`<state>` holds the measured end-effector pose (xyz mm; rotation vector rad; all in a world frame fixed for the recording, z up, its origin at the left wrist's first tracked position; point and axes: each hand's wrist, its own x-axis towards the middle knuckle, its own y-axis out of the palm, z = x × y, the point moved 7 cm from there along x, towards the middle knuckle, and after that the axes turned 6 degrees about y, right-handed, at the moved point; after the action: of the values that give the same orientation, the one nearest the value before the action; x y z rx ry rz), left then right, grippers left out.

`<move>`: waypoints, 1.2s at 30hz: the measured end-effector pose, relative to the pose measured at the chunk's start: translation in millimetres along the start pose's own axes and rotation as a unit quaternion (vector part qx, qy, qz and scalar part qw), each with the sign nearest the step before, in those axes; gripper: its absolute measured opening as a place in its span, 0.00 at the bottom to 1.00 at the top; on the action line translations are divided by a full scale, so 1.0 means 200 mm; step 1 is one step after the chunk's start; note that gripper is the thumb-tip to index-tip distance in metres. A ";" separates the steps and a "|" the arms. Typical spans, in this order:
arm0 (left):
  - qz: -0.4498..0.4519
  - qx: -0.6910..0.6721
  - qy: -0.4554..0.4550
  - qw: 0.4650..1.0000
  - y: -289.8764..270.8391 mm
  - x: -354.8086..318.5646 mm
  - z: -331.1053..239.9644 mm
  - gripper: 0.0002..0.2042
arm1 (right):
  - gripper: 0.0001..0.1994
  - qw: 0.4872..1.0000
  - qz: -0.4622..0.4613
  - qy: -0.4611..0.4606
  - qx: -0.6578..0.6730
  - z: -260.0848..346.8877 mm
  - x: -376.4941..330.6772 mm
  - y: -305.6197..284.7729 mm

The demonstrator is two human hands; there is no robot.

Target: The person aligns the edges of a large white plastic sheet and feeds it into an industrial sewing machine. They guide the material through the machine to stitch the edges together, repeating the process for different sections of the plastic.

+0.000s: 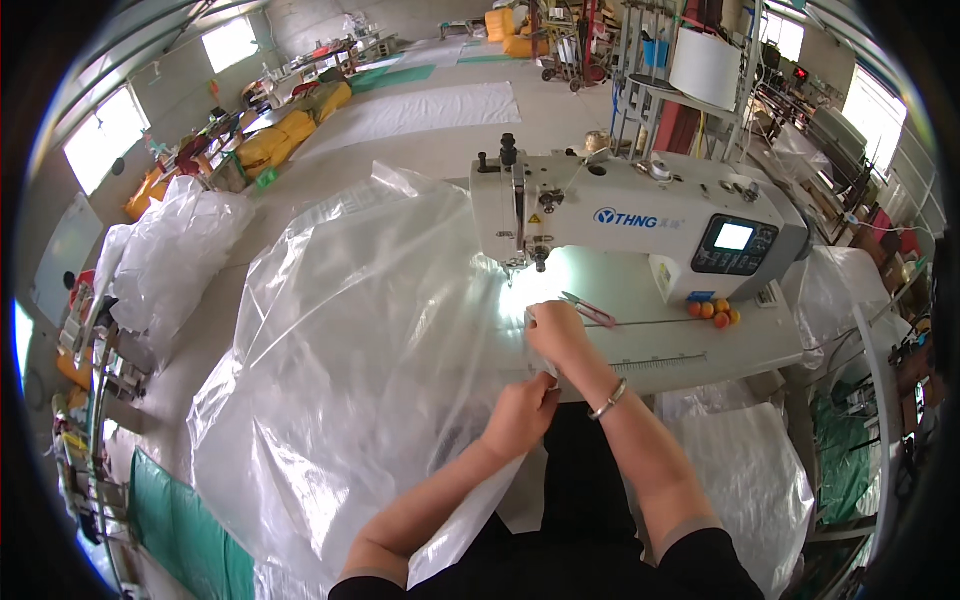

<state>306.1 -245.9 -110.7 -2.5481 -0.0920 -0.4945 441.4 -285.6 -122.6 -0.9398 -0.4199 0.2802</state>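
A large sheet of clear plastic film [340, 300] spreads over the left of the sewing table and hangs down toward my lap. My left hand [521, 414] is closed on the film's edge at the front of the table. Just above it, my right hand [557, 332] pinches the same edge, close to the lit needle area. The white sewing machine [630, 210] stands behind my hands, its needle and presser foot [515, 268] over the film's right edge. Pink-handled thread snips [590, 310] lie on the tabletop beside my right hand.
Several small orange fruits [715, 312] sit on the table [740, 345] under the machine's control panel [735, 245]. A white thread cone [706, 68] stands behind the machine. More plastic film is bunched at the left [175, 260] and hangs at the lower right [745, 480].
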 end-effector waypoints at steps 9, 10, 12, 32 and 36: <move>-0.023 0.224 0.139 0.964 -0.12 0.16 0.04 0.08 | 0.03 0.998 -0.050 -0.014 -0.045 0.06 -0.44 -0.08; -0.001 0.256 0.133 0.957 -0.09 0.13 0.07 0.10 | 0.03 0.997 -0.054 -0.007 -0.059 0.08 -0.47 -0.10; 0.020 0.286 0.133 0.949 -0.06 0.11 0.08 0.11 | 0.03 0.995 -0.082 -0.021 -0.056 0.10 -0.55 -0.12; 0.094 0.200 0.192 0.956 -0.30 0.55 0.50 0.15 | 0.12 0.985 0.013 -0.040 -0.168 0.24 -0.27 0.07; 0.075 0.189 0.156 0.967 -0.32 0.67 0.55 0.14 | 0.15 0.983 0.011 -0.025 -0.183 0.22 -0.17 0.07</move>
<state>455.9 -138.3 -117.1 -2.0609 0.1123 -0.7347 390.7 -259.6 -118.9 -1.2994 -0.5176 0.2507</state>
